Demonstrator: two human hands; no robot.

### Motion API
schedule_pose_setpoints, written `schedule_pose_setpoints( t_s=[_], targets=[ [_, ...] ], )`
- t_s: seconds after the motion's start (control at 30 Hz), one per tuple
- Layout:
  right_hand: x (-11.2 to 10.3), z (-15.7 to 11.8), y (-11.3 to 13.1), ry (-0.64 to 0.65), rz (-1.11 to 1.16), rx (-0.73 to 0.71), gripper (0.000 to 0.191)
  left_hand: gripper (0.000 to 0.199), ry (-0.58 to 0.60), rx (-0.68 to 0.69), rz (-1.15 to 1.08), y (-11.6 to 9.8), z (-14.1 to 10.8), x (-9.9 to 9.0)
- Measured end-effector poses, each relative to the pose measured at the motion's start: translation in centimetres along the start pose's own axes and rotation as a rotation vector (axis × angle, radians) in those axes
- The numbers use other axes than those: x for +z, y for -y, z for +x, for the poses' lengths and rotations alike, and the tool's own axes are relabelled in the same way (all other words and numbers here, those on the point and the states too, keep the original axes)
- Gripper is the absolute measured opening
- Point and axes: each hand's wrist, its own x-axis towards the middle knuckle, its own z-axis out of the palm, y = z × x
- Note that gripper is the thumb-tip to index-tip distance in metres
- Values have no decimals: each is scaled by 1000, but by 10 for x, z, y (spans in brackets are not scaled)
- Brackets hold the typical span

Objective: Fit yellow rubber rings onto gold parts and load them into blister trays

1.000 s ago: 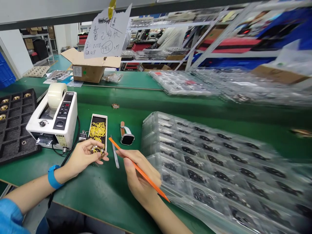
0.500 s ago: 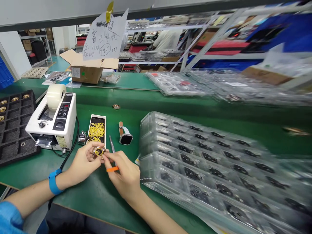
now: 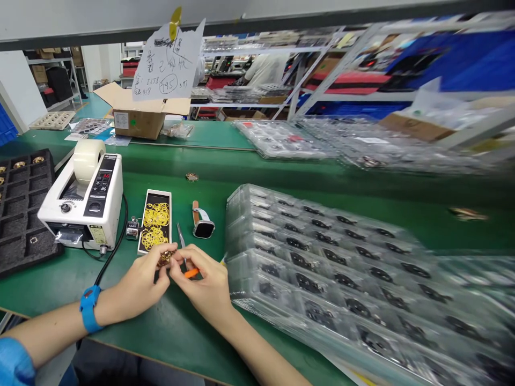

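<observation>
Round part: a small gold-and-dark round part (image 3: pixel 164 258) sits pinched in the fingertips of the left hand (image 3: pixel 139 284), just above the tabletop (image 3: pixel 169 321); metallic, disc-shaped, too small to read further.
Left grip: fingers closed together on the round part, thumb and forefinger clamped at its rim.
Right grip: the right hand (image 3: pixel 207 289) is curled shut on an orange stick (image 3: pixel 192 273), and its fingertips meet the left hand's at the part.
Change: a second ago the right hand was drawn back with the long orange stick pointing up and away — now the two hands are joined over the part and only a short stub of the stick shows from the fist.
Reading of it: work on the part looks under way, close and fine.
Just beyond the grip: a narrow dark tray (image 3: pixel 155 221) of thin yellow rings, flat and glossy; slim steel tweezers (image 3: pixel 181 237) beside it; a watch (image 3: pixel 202 227) with a dark face.
To the left of the grip: a boxy white tape dispenser (image 3: pixel 82 202) with a pale roll, and a black foam tray (image 3: pixel 22 206) with square pockets.
To the right of the grip: stacked clear blister trays (image 3: pixel 322 257) — ribbed, shiny, dark pieces inside.
Wrist: a blue band (image 3: pixel 88 309).
</observation>
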Motion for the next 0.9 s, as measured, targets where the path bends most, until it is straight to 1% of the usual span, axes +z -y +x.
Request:
schedule_pose_setpoints(
  t_s=[0.07, 0.13, 0.2, 0.23, 0.27, 0.3, 0.37, 0.4, 0.47, 0.6, 0.73, 0.9],
  targets=[
    [-3, 2, 2, 20, 87, 23, 14, 43, -40, -55, 31, 3, 3, -3],
    [-5, 2, 2, 1, 138, 102, 15, 42, -116, -102, 19, 6, 6, -7],
    [-3, 2, -3, -31, 127, 213, 14, 39, -232, -100, -42, 7, 10, -13],
    [-2, 1, -6, -24, 93, 252, 14, 37, -295, -79, -79, 6, 11, -16],
    [0, 1, -11, 12, 38, 269, 14, 35, -352, -52, -112, 6, 12, -18],
    [3, 0, -15, 76, -34, 268, 14, 34, -396, -26, -139, 5, 12, -20],
    [7, -3, -24, 229, -197, 238, 16, 33, -435, 4, -176, 3, 13, -22],
    [8, -3, -26, 289, -273, 227, 17, 33, -430, 4, -188, 2, 13, -23],
    [10, -4, -29, 364, -390, 232, 19, 32, -402, -15, -193, 3, 13, -22],
    [7, -3, -21, 468, -491, 269, 13, 29, -332, -52, -137, 8, 13, -20],
    [4, -1, -8, 463, -555, 309, 9, 26, -292, -47, -63, 12, 13, -21],
    [3, 8, 2, 490, -586, 323, 10, 28, -298, -2, -33, 12, 13, -25]
  ],
)
